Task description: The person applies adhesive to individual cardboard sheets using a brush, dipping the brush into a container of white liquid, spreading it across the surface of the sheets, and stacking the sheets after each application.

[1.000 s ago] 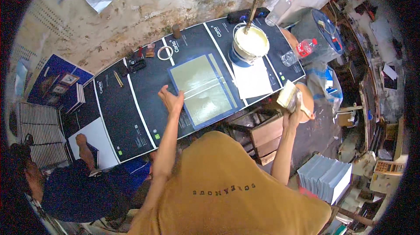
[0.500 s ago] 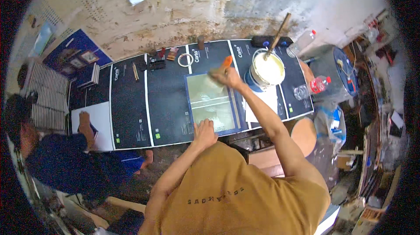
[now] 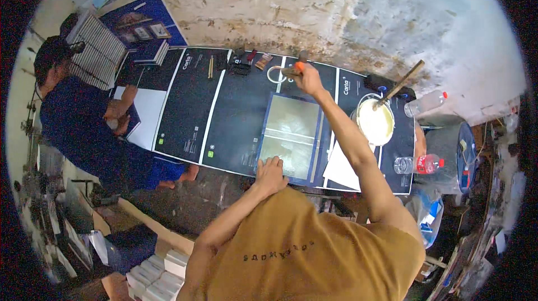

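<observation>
My right hand (image 3: 309,82) grips a flat brush with an orange handle (image 3: 300,66), held over the far part of the table beside a white ring (image 3: 269,75), perhaps a roll of tape. Under my left hand (image 3: 271,174), fingers spread flat, is the near left corner of a blue-edged sheet (image 3: 261,131). Two pale, wet-looking panels (image 3: 291,116) lie on this sheet with a narrow strip between them. To the right stands a bucket (image 3: 375,123) of cream-coloured paste, with a wooden stick (image 3: 402,81) leaning in it.
White paper (image 3: 343,165) lies under my right forearm. Two plastic bottles (image 3: 427,103) (image 3: 428,164) lie at the table's right end. Small dark items and a packet (image 3: 263,61) sit at the back. A co-worker (image 3: 92,124) handles a dark book (image 3: 133,119) at the left end.
My right hand has lifted the brush off the panels and carried it toward the far edge. My left hand stays at the near corner. The view has shifted, showing more of the co-worker.
</observation>
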Tool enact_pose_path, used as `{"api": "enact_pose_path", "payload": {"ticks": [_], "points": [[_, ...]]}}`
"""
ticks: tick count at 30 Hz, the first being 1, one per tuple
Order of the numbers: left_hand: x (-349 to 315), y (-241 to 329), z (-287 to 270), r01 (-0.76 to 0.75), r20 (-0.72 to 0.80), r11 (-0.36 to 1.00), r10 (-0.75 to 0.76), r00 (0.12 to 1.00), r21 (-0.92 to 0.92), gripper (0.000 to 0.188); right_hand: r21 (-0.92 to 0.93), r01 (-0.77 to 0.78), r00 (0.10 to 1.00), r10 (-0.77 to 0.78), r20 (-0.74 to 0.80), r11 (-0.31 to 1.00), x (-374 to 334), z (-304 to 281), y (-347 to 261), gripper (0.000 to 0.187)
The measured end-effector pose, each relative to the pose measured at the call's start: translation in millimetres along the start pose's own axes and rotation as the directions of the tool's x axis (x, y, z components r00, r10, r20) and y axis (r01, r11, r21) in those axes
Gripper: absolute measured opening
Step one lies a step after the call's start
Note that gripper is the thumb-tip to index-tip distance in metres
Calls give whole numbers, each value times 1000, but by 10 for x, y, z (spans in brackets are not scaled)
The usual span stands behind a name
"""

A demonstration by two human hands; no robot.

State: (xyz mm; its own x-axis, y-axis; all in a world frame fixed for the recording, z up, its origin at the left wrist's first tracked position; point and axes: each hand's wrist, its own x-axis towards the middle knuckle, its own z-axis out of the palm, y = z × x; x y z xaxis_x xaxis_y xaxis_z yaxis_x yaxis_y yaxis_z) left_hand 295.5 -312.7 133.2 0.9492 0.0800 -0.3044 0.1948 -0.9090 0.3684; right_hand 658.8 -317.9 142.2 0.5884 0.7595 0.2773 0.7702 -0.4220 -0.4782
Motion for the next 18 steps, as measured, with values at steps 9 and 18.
{"api": "enact_pose_path", "payload": {"ticks": [9, 18], "points": [[41, -2, -44, -11, -98, 1000, 12, 995, 5, 63, 114, 313, 907, -332, 259, 943, -40, 246, -486, 21], [65, 97, -48, 43, -11, 999, -42, 999, 33, 56, -88, 595, 552, -326, 768, 799, -1529, -795, -522, 17]]}}
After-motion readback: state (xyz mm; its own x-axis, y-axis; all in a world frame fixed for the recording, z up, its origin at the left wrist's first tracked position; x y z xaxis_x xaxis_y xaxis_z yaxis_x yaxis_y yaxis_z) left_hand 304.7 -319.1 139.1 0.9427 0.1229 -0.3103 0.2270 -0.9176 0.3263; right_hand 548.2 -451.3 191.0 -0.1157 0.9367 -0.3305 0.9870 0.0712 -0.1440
